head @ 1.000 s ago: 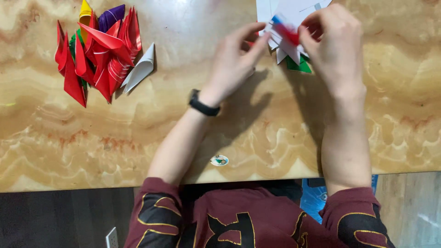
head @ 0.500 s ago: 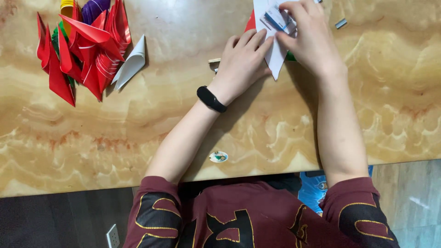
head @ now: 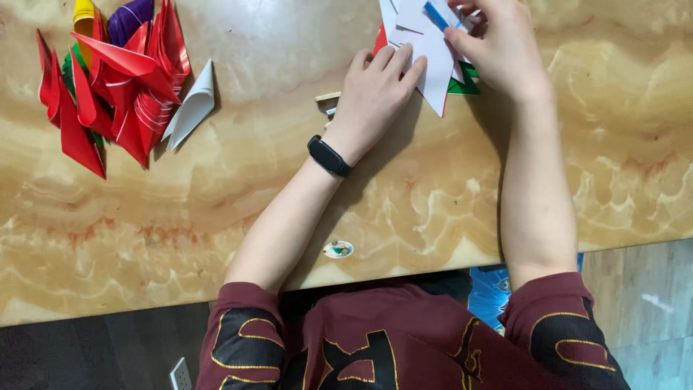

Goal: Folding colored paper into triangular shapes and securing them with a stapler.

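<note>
A white sheet of paper (head: 426, 54) with red, blue and green print lies at the top of the marble table (head: 238, 217). My left hand (head: 372, 94) rests flat on the sheet's left side, fingers together, a black band on its wrist. My right hand (head: 498, 50) pinches the sheet's upper right part, where a blue strip shows. A small pale stick-like piece (head: 327, 97) lies just left of my left hand.
A pile of folded paper cones (head: 108, 79), mostly red with yellow, purple and green ones, sits at the top left; a white cone (head: 191, 105) lies at its right edge. A small round sticker (head: 338, 249) lies near the table's front edge.
The view has shifted, so the paper and both hands sit higher in frame. My left hand has moved from pinching the paper to pressing flat on it. The right hand keeps its hold.
</note>
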